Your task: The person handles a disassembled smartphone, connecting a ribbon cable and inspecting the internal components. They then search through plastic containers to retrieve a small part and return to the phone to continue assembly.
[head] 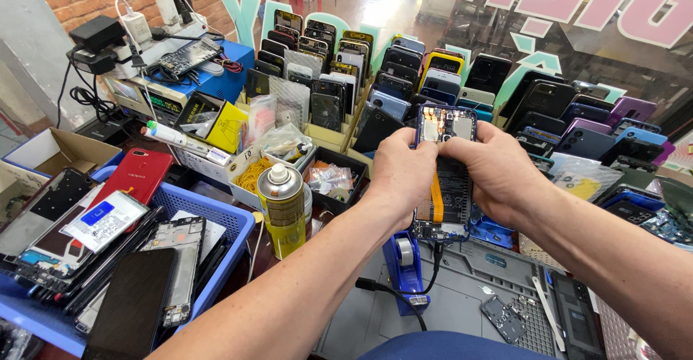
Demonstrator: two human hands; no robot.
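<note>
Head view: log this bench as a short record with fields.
Held item: opened dark smartphone with exposed battery and orange ribbon cable, back cover off, upright
Left hand: grips the phone's left edge
Right hand: grips the right edge
Cable: black lead runs to the phone's bottom end
Nearby: yellow metal spray can; blue plastic basket of phone parts; blue tape dispenser
Surface: grey work mat

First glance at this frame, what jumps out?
Dead centre, the left hand and right hand hold up an opened phone, its back off, with circuit board and orange ribbon cable bare. Behind it, rows of phones stand on edge in boxes. Left of the hands stands a yellow spray can, beside a blue basket piled with phone parts.
</note>
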